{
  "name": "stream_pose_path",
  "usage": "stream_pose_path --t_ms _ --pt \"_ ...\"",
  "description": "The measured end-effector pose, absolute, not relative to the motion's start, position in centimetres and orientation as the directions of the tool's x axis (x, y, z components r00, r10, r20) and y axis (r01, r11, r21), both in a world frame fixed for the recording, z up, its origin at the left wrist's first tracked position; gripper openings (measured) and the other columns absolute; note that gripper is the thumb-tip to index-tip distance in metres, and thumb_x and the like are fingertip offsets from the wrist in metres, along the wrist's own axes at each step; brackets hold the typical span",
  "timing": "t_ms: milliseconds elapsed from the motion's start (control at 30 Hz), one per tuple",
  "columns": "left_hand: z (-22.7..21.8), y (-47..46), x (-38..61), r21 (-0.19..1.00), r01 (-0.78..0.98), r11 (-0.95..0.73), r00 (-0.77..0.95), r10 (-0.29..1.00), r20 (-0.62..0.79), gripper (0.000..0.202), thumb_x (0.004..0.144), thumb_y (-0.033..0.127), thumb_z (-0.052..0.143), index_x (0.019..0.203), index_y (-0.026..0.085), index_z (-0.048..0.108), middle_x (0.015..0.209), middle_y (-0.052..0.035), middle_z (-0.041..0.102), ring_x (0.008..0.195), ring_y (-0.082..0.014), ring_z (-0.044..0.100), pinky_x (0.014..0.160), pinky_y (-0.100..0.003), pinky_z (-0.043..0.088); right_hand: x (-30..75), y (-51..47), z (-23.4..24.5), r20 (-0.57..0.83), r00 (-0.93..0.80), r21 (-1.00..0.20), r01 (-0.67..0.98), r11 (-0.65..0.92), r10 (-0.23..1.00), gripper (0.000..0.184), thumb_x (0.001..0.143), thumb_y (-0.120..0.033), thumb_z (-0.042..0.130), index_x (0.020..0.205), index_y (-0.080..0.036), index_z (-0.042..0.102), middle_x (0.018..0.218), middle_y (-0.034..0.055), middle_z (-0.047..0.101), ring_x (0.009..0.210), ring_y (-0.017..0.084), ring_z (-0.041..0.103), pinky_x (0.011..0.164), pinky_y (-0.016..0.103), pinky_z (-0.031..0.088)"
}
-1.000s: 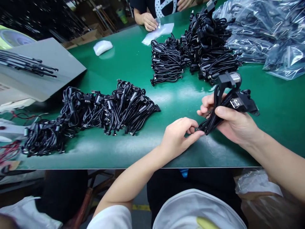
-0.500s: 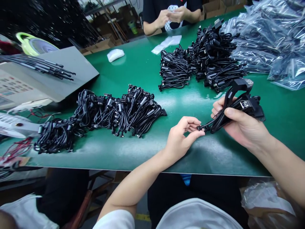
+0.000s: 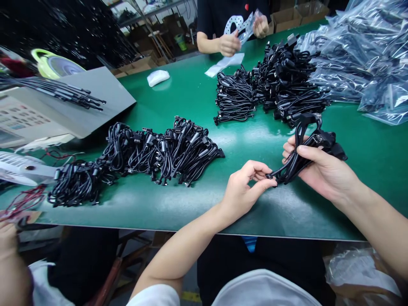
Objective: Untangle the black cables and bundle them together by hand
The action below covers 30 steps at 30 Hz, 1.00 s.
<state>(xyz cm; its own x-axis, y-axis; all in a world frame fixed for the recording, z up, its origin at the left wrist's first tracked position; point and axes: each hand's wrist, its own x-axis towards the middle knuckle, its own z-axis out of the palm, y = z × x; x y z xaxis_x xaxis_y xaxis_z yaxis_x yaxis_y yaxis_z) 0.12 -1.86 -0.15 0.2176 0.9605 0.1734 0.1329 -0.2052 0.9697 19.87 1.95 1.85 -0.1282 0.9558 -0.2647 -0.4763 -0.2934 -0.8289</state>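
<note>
My right hand (image 3: 321, 170) grips a folded bundle of black cables (image 3: 307, 151) just above the green table (image 3: 191, 204); connector ends stick up past my fingers. My left hand (image 3: 244, 189) pinches the bundle's lower end between thumb and fingertips. To the left on the table lies a long heap of bundled black cables (image 3: 143, 157). Farther back stands a taller pile of cable bundles (image 3: 270, 85).
Clear plastic bags with cables (image 3: 360, 55) fill the back right. A grey machine (image 3: 57, 106) with thin black rods sits at the left. Across the table a person's hands (image 3: 242, 36) hold a clear bag. A co-worker's hand (image 3: 9, 250) shows at the lower left.
The view has tilted up slightly. My right hand has lowered the bundle a little. The person opposite has lifted a clear bag off the table. A co-worker's hand has come in at the lower left.
</note>
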Motion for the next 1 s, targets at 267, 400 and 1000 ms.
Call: stream_pose_path --t_ms 267,400,1000 --pt "-0.71 -2.02 0.18 0.996 0.058 -0.075 0.215 0.975 0.061 0.024 0.087 0.036 0.071 0.099 0.017 0.061 0.084 -0.0038 0.075 0.074 -0.0142 0.073 0.071 -0.026 0.058 19.86 1.96 1.81 -0.270 -0.149 -0.827 -0.469 -0.308 0.951 0.015 0.074 -0.026 0.083 0.087 -0.028 0.078 0.094 -0.0020 0.068 0.092 0.014 0.062 0.089 0.027 0.054" --pt "-0.70 -2.08 0.27 0.998 0.036 -0.058 0.219 0.975 0.048 0.024 0.088 0.037 0.070 0.097 0.017 0.060 0.082 -0.0038 0.076 0.074 -0.0149 0.075 0.071 -0.025 0.058 19.88 1.92 1.83 -0.275 -0.143 -0.838 -0.449 -0.310 0.951 0.015 0.073 -0.028 0.083 0.087 -0.029 0.077 0.098 -0.0014 0.068 0.094 0.017 0.063 0.095 0.033 0.053" --pt "-0.48 -1.33 0.52 0.984 0.133 -0.122 0.412 0.909 0.057 0.025 0.090 0.039 0.066 0.101 0.017 0.060 0.085 -0.0058 0.075 0.078 -0.0168 0.074 0.074 -0.028 0.058 20.66 1.79 2.37 -0.230 -0.165 -0.867 -0.413 -0.279 0.959 0.025 0.078 -0.028 0.080 0.103 -0.029 0.078 0.081 0.0011 0.062 0.079 0.018 0.063 0.092 0.036 0.057"
